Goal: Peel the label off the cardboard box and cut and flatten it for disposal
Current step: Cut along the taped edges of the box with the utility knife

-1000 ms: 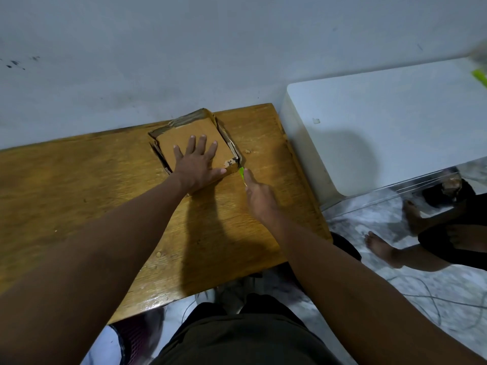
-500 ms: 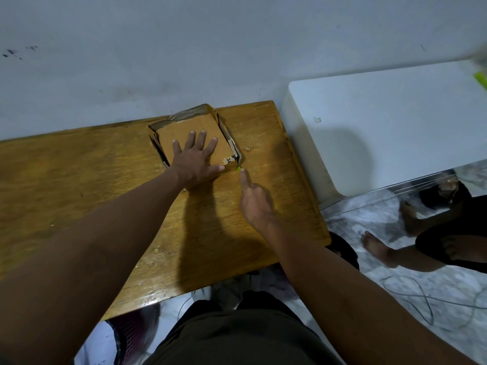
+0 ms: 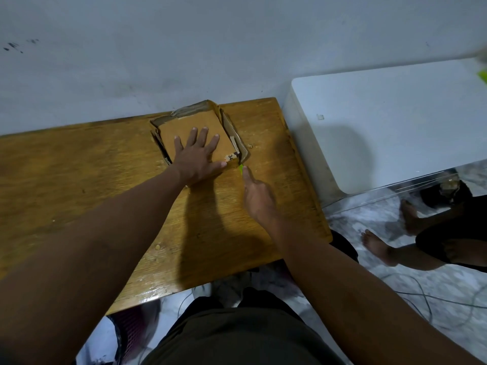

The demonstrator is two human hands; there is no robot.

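Note:
A brown cardboard box [image 3: 184, 125] lies pressed low on the wooden table [image 3: 79, 175], near the wall. My left hand [image 3: 197, 156] rests flat on its top with fingers spread. A scrap of label with printed digits [image 3: 231, 156] remains at the box's near right corner. My right hand [image 3: 257, 196] is closed around a green-handled cutter [image 3: 240, 168], whose tip meets that same corner, beside the box's raised right side flap [image 3: 233, 133]. Most of the cutter is hidden in the hand.
A white appliance [image 3: 382, 122] stands right of the table, against the grey wall. Another person's bare feet [image 3: 379, 246] and cables [image 3: 427, 301] are on the marbled floor at right. Small crumbs dot the table.
My right hand with the cutter has stayed at the box's near right corner, shifting only slightly. My left hand still presses on the box.

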